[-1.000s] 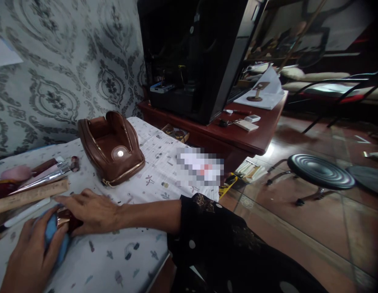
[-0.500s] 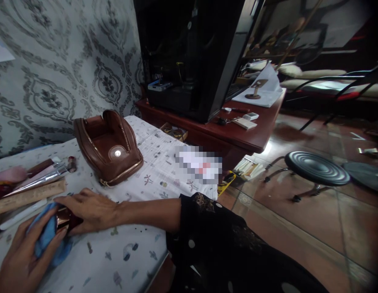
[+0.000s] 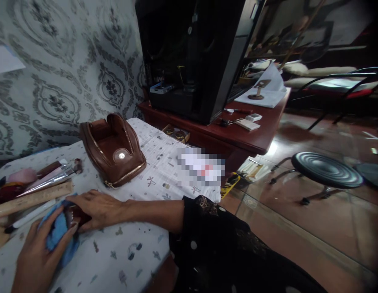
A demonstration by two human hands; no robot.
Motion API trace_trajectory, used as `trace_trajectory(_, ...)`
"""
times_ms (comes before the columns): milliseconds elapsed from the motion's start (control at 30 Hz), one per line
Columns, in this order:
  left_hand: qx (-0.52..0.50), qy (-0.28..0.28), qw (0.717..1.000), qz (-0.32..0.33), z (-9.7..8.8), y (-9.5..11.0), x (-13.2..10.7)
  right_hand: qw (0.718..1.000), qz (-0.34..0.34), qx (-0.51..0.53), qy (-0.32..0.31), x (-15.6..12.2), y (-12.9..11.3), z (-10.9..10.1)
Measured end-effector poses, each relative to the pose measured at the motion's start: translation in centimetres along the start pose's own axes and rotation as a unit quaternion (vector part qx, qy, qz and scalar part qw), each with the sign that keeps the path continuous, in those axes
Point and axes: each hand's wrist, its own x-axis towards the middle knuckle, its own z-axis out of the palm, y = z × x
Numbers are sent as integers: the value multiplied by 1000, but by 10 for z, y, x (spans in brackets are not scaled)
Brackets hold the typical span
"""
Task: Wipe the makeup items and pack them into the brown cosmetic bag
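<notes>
Over the patterned white cloth, my left hand (image 3: 39, 252) is closed on a crumpled blue cloth (image 3: 59, 234) at the lower left. My right hand (image 3: 100, 209) grips a small dark red item with a shiny band (image 3: 81, 216), and the blue cloth lies against it. My fingers cover much of the item, so its kind is unclear. Just beyond my hands sits a brown leather pouch (image 3: 124, 171), unzipped, with its mouth gaping. Left of the pouch are a silvery tube (image 3: 48, 179), a long beige strip (image 3: 33, 199), a white stick (image 3: 34, 215) and a pink soft piece (image 3: 24, 175).
A large black cabinet or screen (image 3: 189, 61) stands on a red-brown desk (image 3: 237, 136) behind the pouch. A small box (image 3: 179, 134) sits by the desk's edge. On the tiled floor to the right is a round black stool (image 3: 326, 169). Patterned wallpaper (image 3: 63, 81) rises behind.
The dark red item has turned slightly between my hands, and its gold band shows less. The view has shifted a little to the left. Pouch and other things stay in place.
</notes>
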Motion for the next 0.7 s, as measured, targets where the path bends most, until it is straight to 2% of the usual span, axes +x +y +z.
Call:
trace_trajectory(100, -23, -4, 998, -60, 1, 4, -2, 1000, 22, -11, 4, -3, 0, 2)
trace_trajectory(233, -81, -7, 992, -96, -7, 8, 1, 997, 61, -1, 40, -5, 0, 7)
trace_trajectory(367, -82, 2, 991, -106, -18, 12, 21, 995, 65, 18, 69, -5, 0, 10)
trace_trajectory(467, -40, 27, 998, -40, -22, 20, 56, 994, 71, 19, 79, -5, -3, 8)
trace_trajectory(567, 6, 48, 998, 45, -21, 34, 106, 992, 87, 32, 86, -4, -5, 2)
trace_trajectory(633, 62, 12, 993, 104, -19, 45, 141, 989, 100, 53, 97, -3, -5, -2)
trace_trajectory(700, 127, -65, 976, 167, -17, 57, 172, 985, 108, 69, 118, -2, -3, -5)
